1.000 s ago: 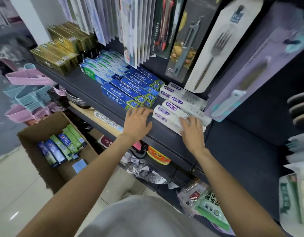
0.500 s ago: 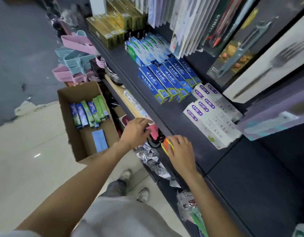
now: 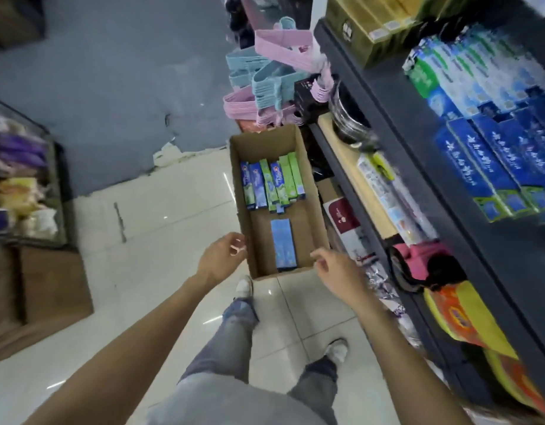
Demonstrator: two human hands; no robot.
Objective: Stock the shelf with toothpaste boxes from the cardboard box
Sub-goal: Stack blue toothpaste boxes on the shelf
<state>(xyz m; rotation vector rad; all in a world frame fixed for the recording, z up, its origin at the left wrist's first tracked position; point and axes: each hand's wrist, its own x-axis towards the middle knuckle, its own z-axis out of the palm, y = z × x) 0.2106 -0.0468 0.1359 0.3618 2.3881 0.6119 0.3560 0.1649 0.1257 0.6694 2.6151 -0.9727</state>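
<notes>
Both empty hands, left hand [image 3: 222, 257] and right hand [image 3: 335, 270], hover over the cardboard box [image 3: 308, 191] holding toothpaste boxes [image 3: 271, 184].

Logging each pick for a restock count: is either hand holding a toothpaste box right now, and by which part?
Nothing is held. The left hand and right hand hover empty over the near end of the cardboard box; the toothpaste boxes lie inside.

Both hands [image 3: 223, 256] [image 3: 335, 271] outstretched (empty, loosely curled).

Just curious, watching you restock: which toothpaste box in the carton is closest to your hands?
The lone light-blue box, lying by itself at the near end of the cardboard box, between both hands. The others sit in a row at the far end.
</notes>
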